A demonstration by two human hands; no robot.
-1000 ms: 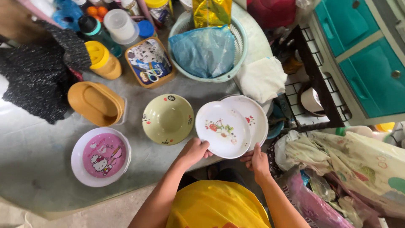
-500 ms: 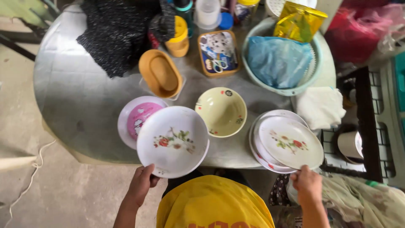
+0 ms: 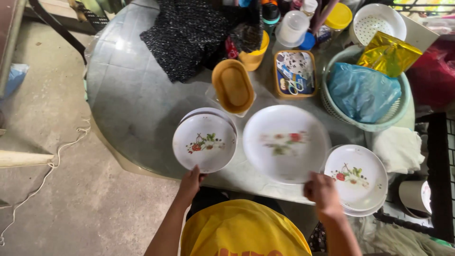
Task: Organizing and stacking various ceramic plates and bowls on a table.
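White round floral plates (image 3: 204, 142) (image 3: 286, 142), glossy, gripped by both hands (image 3: 191, 179) (image 3: 322, 191).

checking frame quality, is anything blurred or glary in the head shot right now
Head view: the large plate held by the right hand is motion-blurred, its flower print smeared; the plate at the left hand is sharp; soft daylight glare on the table.

Packages at the back of the round table

A shiny gold foil pouch (image 3: 388, 53) lies on a blue plastic bag (image 3: 362, 91) inside the green basket (image 3: 332, 102); just left of it stands a rectangular tub (image 3: 295, 73) with a blue, white and brown printed lid.
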